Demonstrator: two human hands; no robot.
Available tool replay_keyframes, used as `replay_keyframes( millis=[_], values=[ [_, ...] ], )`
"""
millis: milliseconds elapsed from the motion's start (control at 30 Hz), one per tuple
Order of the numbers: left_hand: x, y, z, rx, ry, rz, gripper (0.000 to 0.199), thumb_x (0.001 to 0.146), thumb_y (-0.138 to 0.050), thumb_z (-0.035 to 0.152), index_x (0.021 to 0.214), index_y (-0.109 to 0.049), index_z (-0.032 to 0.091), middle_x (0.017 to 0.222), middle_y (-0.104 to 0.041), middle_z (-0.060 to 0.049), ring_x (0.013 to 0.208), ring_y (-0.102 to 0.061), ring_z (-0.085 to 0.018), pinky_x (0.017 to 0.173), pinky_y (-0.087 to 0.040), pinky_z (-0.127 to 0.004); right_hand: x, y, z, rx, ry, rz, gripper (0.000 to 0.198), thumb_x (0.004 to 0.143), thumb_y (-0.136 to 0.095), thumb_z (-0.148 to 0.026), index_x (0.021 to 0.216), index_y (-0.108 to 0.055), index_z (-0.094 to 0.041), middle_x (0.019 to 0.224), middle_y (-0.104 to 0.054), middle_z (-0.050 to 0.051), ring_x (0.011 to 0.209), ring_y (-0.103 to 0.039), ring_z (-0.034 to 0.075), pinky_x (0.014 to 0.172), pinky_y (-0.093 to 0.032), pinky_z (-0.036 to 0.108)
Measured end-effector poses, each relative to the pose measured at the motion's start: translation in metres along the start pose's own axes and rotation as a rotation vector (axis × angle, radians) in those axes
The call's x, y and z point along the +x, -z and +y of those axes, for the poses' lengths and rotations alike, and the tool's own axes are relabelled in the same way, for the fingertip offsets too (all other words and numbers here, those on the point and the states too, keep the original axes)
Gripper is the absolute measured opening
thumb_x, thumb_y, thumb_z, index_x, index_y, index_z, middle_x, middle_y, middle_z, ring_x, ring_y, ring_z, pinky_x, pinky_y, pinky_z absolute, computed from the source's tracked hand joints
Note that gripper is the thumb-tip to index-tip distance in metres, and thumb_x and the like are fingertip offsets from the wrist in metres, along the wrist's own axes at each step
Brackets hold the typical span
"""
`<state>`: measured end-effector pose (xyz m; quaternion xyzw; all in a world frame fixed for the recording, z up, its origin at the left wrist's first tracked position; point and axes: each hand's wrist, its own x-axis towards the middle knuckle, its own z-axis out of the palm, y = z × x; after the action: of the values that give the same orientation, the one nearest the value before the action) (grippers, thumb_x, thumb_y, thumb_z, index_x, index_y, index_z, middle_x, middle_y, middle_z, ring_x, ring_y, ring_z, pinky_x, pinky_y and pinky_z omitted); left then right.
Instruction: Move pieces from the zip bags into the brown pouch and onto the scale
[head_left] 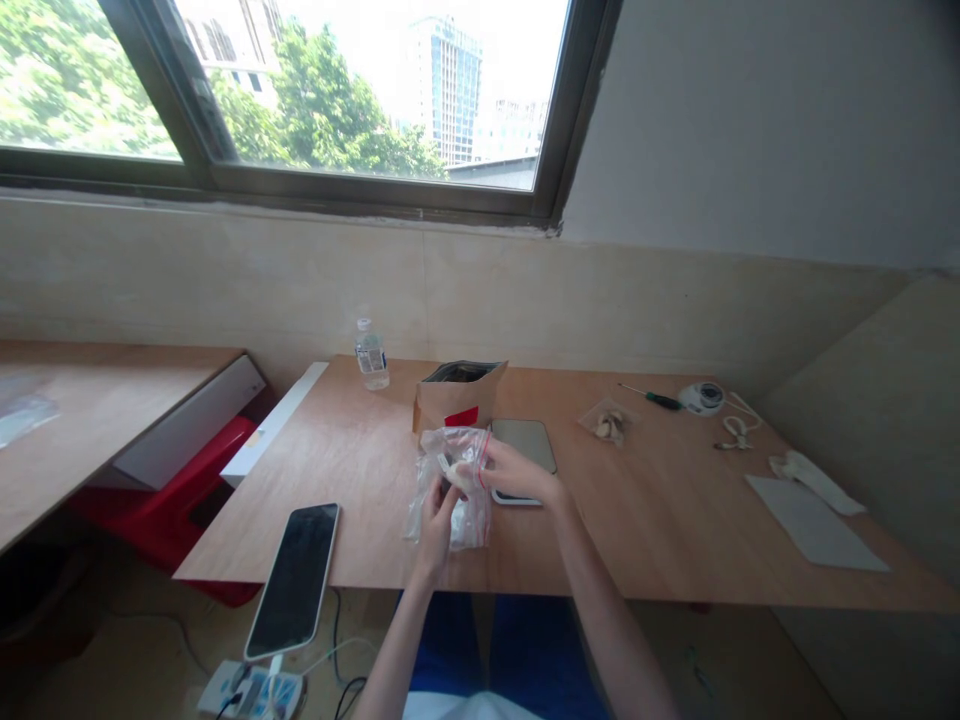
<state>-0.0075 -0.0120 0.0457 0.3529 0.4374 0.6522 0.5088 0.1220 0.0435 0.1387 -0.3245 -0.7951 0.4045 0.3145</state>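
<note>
A clear plastic zip bag (469, 522) with a red line along its mouth is held above the front middle of the table. My left hand (435, 522) is closed on the bag from the near side, thumb and fingers pinched together. From the right, my right hand (519, 470) reaches to the bag's mouth, its fingers closed around a small pale piece (459, 476) that I cannot identify. Behind the bag stands an opened brown paper pouch (435, 405) with a red label. A flat scale (529, 440) lies partly under my right hand.
A water bottle (371, 356) stands at the back left. A phone (294, 578) overhangs the left front edge, its cable running to a power strip (255, 692). Rightward lie a small filled bag (609, 424), a screwdriver (663, 401), a white corded device (702, 399) and a pale sheet (814, 525).
</note>
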Motion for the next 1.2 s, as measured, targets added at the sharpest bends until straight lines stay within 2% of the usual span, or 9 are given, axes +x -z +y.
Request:
replay_keyframes(
  millis=[67, 200, 367, 467, 633, 733, 900, 1100, 1200],
  values=[
    [-0.002, 0.0, 0.003, 0.072, 0.001, -0.001, 0.019, 0.074, -0.065, 0.036, 0.081, -0.066, 0.019, 0.076, -0.063, -0.001, 0.078, -0.058, -0.017, 0.075, -0.043, -0.027, -0.003, -0.001, -0.002, -0.011, 0.033, -0.01, 0.036, 0.076, -0.063, -0.024, 0.111, -0.063, -0.026, 0.106, -0.067, 0.002, 0.087, -0.063, 0.017, 0.074, -0.051, 0.028],
    [-0.005, -0.001, 0.006, 0.085, -0.007, 0.007, 0.021, 0.073, -0.065, 0.038, 0.084, -0.066, 0.02, 0.084, -0.065, -0.003, 0.089, -0.058, -0.021, 0.081, -0.043, -0.03, -0.008, -0.006, 0.002, -0.069, 0.049, 0.004, 0.046, 0.067, -0.069, -0.017, 0.111, -0.062, -0.028, 0.106, -0.066, 0.002, 0.095, -0.061, 0.019, 0.081, -0.05, 0.031],
    [-0.008, -0.002, 0.01, 0.13, 0.021, -0.046, 0.027, 0.076, -0.062, 0.042, 0.084, -0.065, 0.017, 0.079, -0.064, -0.002, 0.078, -0.056, -0.018, 0.075, -0.042, -0.028, -0.008, -0.011, 0.002, -0.07, -0.098, -0.009, 0.034, 0.075, -0.056, -0.01, 0.105, -0.063, -0.023, 0.107, -0.065, 0.004, 0.099, -0.06, 0.019, 0.087, -0.046, 0.033],
    [-0.008, -0.001, 0.011, 0.143, 0.029, -0.048, 0.028, 0.076, -0.061, 0.044, 0.083, -0.064, 0.017, 0.077, -0.063, -0.001, 0.075, -0.056, -0.017, 0.072, -0.042, -0.027, -0.006, -0.014, -0.002, -0.098, -0.176, 0.039, 0.024, 0.081, -0.053, -0.014, 0.102, -0.063, -0.02, 0.106, -0.064, 0.006, 0.101, -0.058, 0.019, 0.09, -0.043, 0.034],
    [-0.005, 0.006, 0.007, 0.134, 0.013, -0.072, 0.023, 0.075, -0.064, 0.04, 0.081, -0.065, 0.017, 0.082, -0.065, -0.002, 0.08, -0.058, -0.018, 0.074, -0.044, -0.027, -0.009, -0.021, 0.004, -0.081, -0.116, 0.037, 0.031, 0.077, -0.066, -0.026, 0.108, -0.061, -0.024, 0.113, -0.062, 0.005, 0.108, -0.055, 0.02, 0.096, -0.04, 0.035],
    [-0.004, 0.01, 0.003, 0.086, 0.044, -0.108, 0.024, 0.077, -0.063, 0.037, 0.09, -0.066, 0.017, 0.085, -0.066, -0.003, 0.084, -0.058, -0.018, 0.078, -0.044, -0.028, -0.01, -0.022, 0.011, -0.028, -0.14, 0.088, 0.026, 0.077, -0.066, -0.026, 0.102, -0.065, -0.024, 0.107, -0.065, 0.004, 0.101, -0.059, 0.02, 0.091, -0.043, 0.034],
    [-0.002, 0.014, -0.002, -0.073, 0.08, -0.139, 0.033, 0.08, -0.061, 0.034, 0.109, -0.063, 0.019, 0.106, -0.067, -0.006, 0.099, -0.059, -0.02, 0.09, -0.043, -0.033, -0.005, -0.02, 0.017, 0.095, -0.174, 0.204, 0.029, 0.07, -0.071, -0.032, 0.096, -0.067, -0.02, 0.1, -0.068, 0.005, 0.093, -0.062, 0.02, 0.083, -0.046, 0.032],
    [0.002, 0.017, -0.002, -0.278, 0.135, 0.008, 0.038, 0.076, -0.067, 0.031, 0.113, -0.063, 0.022, 0.121, -0.062, -0.006, 0.117, -0.052, -0.021, 0.091, -0.043, -0.027, 0.0, -0.015, 0.015, 0.361, -0.294, 0.428, 0.037, 0.069, -0.069, -0.041, 0.097, -0.066, -0.017, 0.083, -0.067, 0.003, 0.066, -0.06, 0.014, 0.057, -0.047, 0.024],
    [0.003, 0.019, -0.003, -0.353, 0.128, 0.078, 0.037, 0.073, -0.069, 0.029, 0.109, -0.066, 0.023, 0.123, -0.062, -0.004, 0.118, -0.051, -0.02, 0.091, -0.043, -0.025, 0.0, -0.011, 0.016, 0.523, -0.34, 0.463, 0.042, 0.069, -0.069, -0.044, 0.101, -0.064, -0.018, 0.078, -0.066, 0.002, 0.061, -0.058, 0.012, 0.053, -0.047, 0.023]
  ],
)
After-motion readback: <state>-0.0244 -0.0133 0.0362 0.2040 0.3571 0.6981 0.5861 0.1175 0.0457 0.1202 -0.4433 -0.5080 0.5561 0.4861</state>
